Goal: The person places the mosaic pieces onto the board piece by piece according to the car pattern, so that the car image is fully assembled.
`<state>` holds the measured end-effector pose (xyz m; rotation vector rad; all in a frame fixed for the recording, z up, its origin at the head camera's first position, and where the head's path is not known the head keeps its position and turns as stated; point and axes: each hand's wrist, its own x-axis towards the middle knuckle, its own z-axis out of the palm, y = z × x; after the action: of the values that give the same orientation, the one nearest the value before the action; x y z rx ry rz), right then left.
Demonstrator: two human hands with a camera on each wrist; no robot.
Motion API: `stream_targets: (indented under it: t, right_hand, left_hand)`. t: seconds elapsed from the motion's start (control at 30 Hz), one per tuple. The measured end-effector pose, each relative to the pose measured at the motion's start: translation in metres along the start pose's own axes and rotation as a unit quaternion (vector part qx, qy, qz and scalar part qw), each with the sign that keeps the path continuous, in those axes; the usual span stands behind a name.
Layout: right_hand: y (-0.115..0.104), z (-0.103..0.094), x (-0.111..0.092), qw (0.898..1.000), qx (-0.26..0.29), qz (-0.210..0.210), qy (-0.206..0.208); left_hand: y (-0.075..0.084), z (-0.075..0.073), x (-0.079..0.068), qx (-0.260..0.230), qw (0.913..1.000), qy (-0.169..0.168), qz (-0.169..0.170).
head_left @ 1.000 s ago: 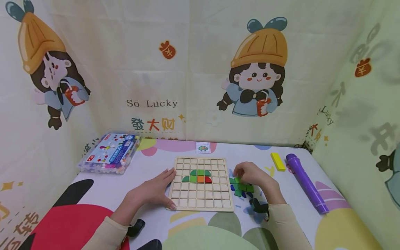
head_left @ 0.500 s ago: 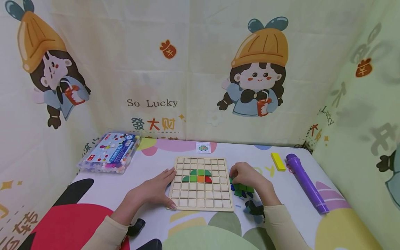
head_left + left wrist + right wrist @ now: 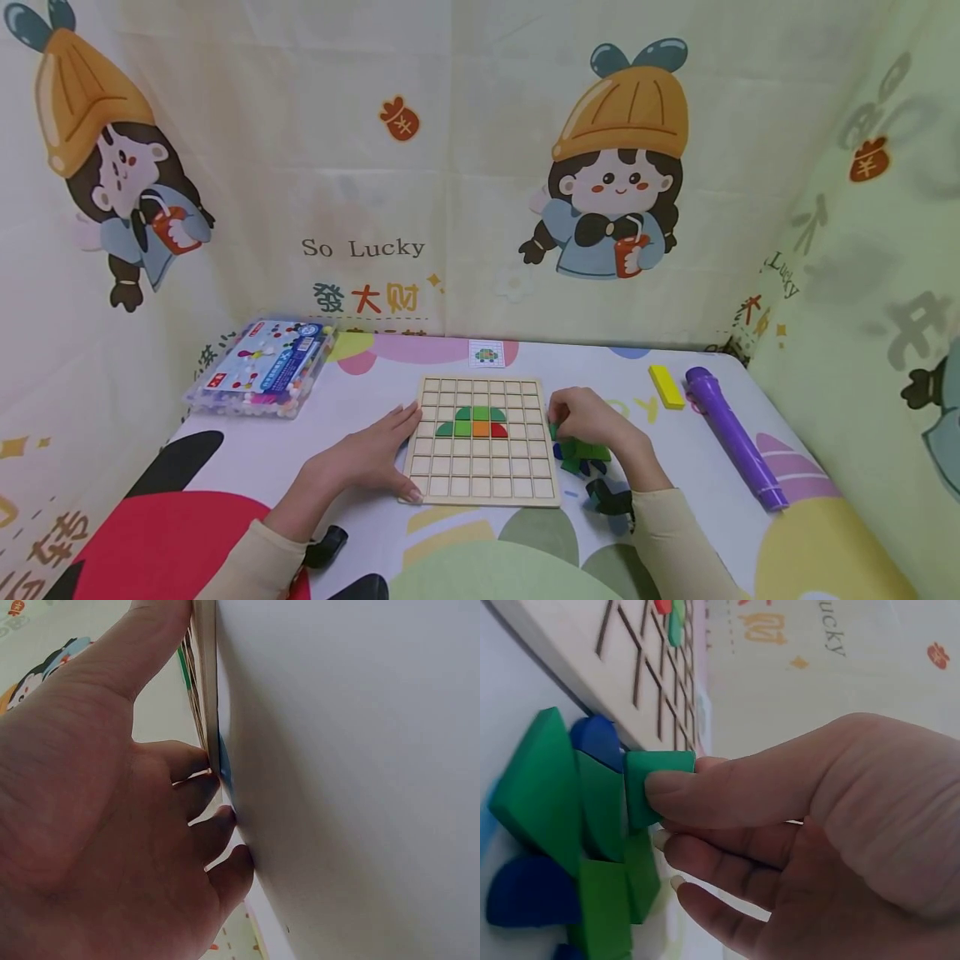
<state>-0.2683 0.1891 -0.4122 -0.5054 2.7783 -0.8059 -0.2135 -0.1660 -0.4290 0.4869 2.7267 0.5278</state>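
Observation:
A wooden grid board (image 3: 483, 490) lies on the table, with several green pieces, an orange square (image 3: 482, 429) and a red piece (image 3: 498, 430) set in two rows near its middle. My left hand (image 3: 375, 454) rests at the board's left edge, thumb on the near corner and fingers spread along the side. Beyond the right edge my right hand (image 3: 596, 417) pinches a green block (image 3: 635, 796) between thumb and index finger. Under it sits a pile of green and blue pieces, including a large green block (image 3: 540, 787) and a dark blue rounded block (image 3: 534, 892).
A small card with a coloured pattern (image 3: 487, 354) lies behind the board. At the back left stands a clear plastic case (image 3: 262, 367) with a printed label. To the right are a yellow bar (image 3: 667, 387) and a long purple cylinder (image 3: 737, 440).
My right hand has moved left over the pile toward the board's right edge, and now pinches a green block. The left hand and the pieces on the board stay as they were.

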Motion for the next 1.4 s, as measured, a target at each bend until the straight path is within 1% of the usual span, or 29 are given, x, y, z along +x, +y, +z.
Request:
stream_targets:
  t: [0.13, 0.23, 0.3, 0.43, 0.53, 0.7, 0.87, 1.13, 1.3, 1.4]
  right_hand:
    - [-0.001, -0.005, -0.002, 1.0, -0.005, -0.014, 0.027]
    - [-0.003, -0.004, 0.0, 0.999, 0.015, -0.015, 0.039]
    - [-0.005, 0.0, 0.003, 0.998, 0.035, -0.019, 0.041]
    - [-0.012, 0.012, 0.009, 0.997, 0.064, -0.013, 0.044]
    - [-0.02, 0.021, 0.011, 0.996, 0.074, -0.011, 0.058]
    - [-0.029, 0.028, 0.01, 0.994, 0.082, -0.029, 0.073]
    - [-0.033, 0.036, 0.011, 0.994, 0.073, -0.028, 0.074]
    - [-0.038, 0.044, 0.01, 0.997, 0.025, -0.028, 0.071]
    - [-0.04, 0.045, 0.01, 0.997, 0.001, -0.034, 0.07]
    - [-0.041, 0.042, 0.01, 0.997, -0.009, -0.04, 0.064]
  left_hand:
    - [0.0, 0.0, 0.0, 0.0, 1.0, 0.0, 0.003]
    - [0.001, -0.001, 0.0, 0.0, 1.0, -0.001, 0.004]
    - [0.002, -0.001, 0.0, 0.0, 1.0, -0.002, 0.004]
    - [0.003, -0.002, 0.0, 0.0, 1.0, -0.003, 0.0]
    - [0.003, -0.002, -0.001, -0.001, 1.0, -0.002, -0.002]
    - [0.002, -0.001, 0.0, -0.002, 1.0, 0.0, -0.004]
    - [0.001, 0.0, 0.0, -0.002, 1.0, 0.0, -0.001]
    - [0.001, 0.0, 0.0, -0.006, 1.0, -0.005, -0.002]
    - [0.0, 0.001, 0.0, -0.005, 1.0, -0.002, 0.0]
    - [0.0, 0.0, 0.0, -0.003, 1.0, 0.001, 0.002]
